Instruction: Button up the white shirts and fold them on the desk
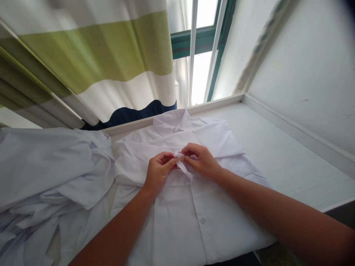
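Note:
A white button-up shirt lies front side up on the white surface, its collar toward the window. One sleeve is laid across the chest. Over the middle of the shirt, my left hand pinches the cuff of that sleeve from the left. My right hand pinches the same cuff from the right, its fingertips almost meeting those of the left. Any button between the fingers is hidden. Lower on the placket shows a button.
More white garments lie heaped at the left. A striped curtain hangs at the back, beside a barred window. The white tabletop extends to the right, with a raised edge along the wall.

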A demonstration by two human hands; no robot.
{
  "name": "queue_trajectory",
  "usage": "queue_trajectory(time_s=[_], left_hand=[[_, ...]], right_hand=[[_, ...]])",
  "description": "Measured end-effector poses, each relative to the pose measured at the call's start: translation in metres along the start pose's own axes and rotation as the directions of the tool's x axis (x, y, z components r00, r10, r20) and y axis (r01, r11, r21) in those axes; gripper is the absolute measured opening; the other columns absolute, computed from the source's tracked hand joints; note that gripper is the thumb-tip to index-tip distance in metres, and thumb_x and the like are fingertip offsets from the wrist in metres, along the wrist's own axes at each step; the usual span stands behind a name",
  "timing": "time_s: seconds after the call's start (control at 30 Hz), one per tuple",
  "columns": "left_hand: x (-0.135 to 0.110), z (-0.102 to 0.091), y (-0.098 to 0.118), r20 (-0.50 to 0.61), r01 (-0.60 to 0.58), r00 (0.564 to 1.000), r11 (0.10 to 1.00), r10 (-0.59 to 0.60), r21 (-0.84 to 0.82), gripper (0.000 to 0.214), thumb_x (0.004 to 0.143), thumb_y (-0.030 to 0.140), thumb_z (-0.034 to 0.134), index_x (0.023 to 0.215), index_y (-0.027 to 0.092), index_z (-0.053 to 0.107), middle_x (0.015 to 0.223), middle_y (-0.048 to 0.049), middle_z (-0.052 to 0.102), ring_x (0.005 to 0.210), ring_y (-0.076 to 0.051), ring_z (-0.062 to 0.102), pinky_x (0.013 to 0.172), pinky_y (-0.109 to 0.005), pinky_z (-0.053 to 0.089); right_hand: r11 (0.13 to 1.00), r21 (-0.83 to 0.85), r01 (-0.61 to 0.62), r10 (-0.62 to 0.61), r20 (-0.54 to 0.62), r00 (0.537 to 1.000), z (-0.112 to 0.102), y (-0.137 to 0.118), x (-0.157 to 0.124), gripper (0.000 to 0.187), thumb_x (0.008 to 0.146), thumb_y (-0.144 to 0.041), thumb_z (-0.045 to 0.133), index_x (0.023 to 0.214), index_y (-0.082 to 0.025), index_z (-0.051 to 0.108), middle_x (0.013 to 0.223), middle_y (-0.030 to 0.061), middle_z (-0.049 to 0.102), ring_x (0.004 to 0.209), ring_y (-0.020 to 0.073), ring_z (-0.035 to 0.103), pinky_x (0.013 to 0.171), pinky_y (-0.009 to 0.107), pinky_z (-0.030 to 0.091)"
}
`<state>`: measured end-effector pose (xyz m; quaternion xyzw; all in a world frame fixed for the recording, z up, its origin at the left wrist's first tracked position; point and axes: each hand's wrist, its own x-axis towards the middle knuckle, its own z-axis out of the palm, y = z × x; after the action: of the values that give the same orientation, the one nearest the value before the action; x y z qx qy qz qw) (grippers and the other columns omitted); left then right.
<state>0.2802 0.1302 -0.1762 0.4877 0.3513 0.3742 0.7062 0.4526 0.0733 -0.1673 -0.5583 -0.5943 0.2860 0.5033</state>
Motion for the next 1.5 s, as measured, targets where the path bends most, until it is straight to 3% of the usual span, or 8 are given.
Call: queue_trajectory(time_s=[0.43,0.83,1.23,1.5], left_hand=[[-0.0023,0.0034,0.0017,-0.015,-0.014,1.000,0.999,0.015,0.040,0.028,0.068,0.028,0.087,0.086,0.014,0.070,0.081,-0.0015,0.072,0.073,-0.011,0.065,0.067,-0.020,0.055],[-0.0022,0.0041,0.0031,-0.003,-0.061,0.998,0.991,0.061,0.123,0.028,0.070,0.031,0.086,0.086,0.013,0.071,0.078,-0.0013,0.070,0.070,-0.011,0.064,0.065,-0.020,0.054],[-0.0051,0.0037,0.0022,0.025,-0.132,0.991,0.970,0.130,0.204,0.022,0.073,0.031,0.083,0.081,0.015,0.071,0.075,-0.0010,0.070,0.066,-0.011,0.063,0.063,-0.021,0.053],[-0.0054,0.0082,0.0015,-0.081,-0.064,0.994,0.990,0.074,0.126,0.030,0.070,0.034,0.086,0.085,0.014,0.070,0.078,-0.0030,0.073,0.069,-0.014,0.068,0.067,-0.025,0.057]], right_hand=[[0.968,0.199,-0.150,0.128,0.118,0.985,-0.0007,0.0025,-0.0009,0.019,0.083,-0.034,0.071,0.085,-0.018,0.061,0.069,-0.0035,0.052,0.061,0.0098,0.045,0.054,0.023,0.036],[0.963,0.210,-0.168,0.154,0.079,0.985,0.0031,0.0019,-0.0033,0.019,0.082,-0.034,0.072,0.083,-0.018,0.062,0.068,-0.0026,0.054,0.060,0.0100,0.045,0.052,0.022,0.035],[0.942,0.256,-0.215,0.186,0.134,0.973,0.0031,0.0027,-0.0030,0.022,0.082,-0.038,0.072,0.083,-0.018,0.063,0.072,-0.0018,0.057,0.062,0.0108,0.049,0.054,0.023,0.038],[0.903,0.345,-0.255,0.207,0.170,0.963,0.0035,0.0091,0.0017,0.035,0.080,-0.050,0.074,0.087,-0.019,0.060,0.077,-0.0006,0.060,0.065,0.0118,0.053,0.058,0.024,0.041]])
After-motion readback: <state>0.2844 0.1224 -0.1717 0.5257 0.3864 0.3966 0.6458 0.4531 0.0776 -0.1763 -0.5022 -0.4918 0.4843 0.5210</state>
